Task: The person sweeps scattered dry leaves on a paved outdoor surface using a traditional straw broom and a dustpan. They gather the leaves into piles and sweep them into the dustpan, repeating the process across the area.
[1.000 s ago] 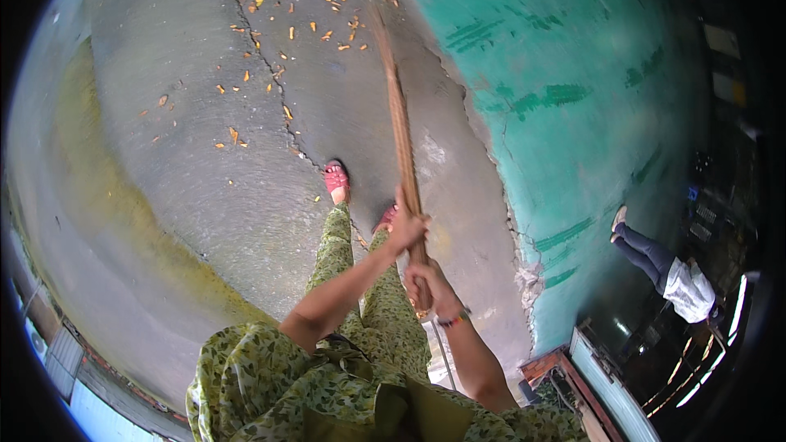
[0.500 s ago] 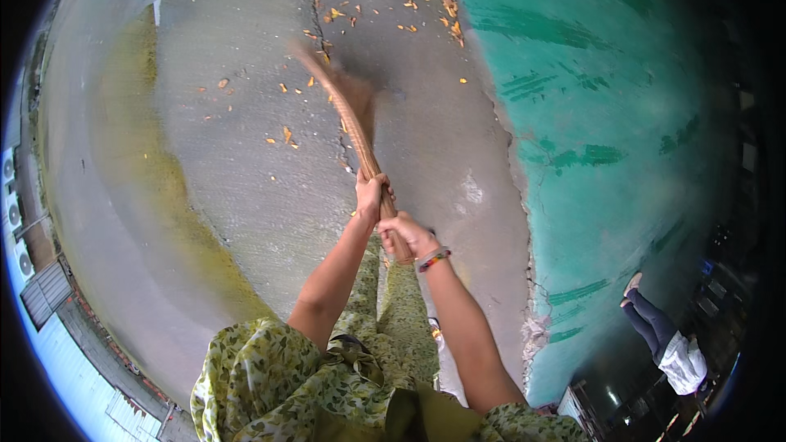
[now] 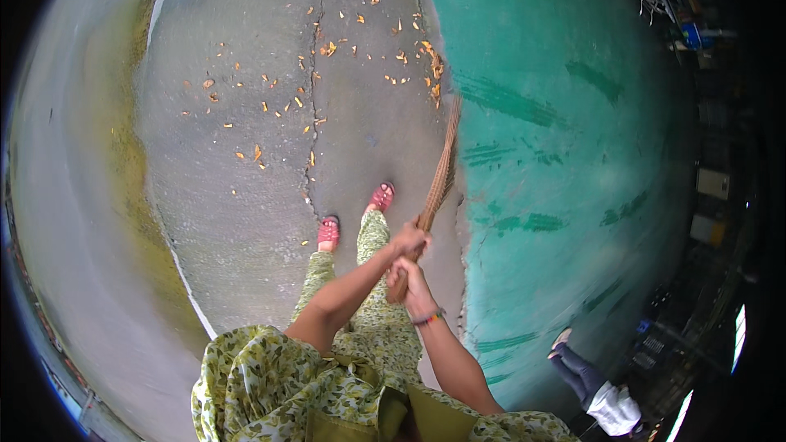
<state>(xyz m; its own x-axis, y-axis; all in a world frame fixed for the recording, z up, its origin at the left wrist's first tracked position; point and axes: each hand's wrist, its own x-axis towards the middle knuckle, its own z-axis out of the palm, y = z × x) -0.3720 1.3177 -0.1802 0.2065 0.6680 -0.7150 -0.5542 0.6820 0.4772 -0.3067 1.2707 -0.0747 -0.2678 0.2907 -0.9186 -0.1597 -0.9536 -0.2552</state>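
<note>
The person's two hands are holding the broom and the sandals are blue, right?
Not quite: the sandals are red, not blue, as the head view shows. The left hand and right hand do hold the broom.

A slim brown broom (image 3: 442,170) of bundled stalks is slanting beside the green paving (image 3: 548,286), its butt end sitting left of it. Its bristles are curving slightly, tapering toward the paving's left edge; whether they're touching ground, I'm not managing to see.
</note>
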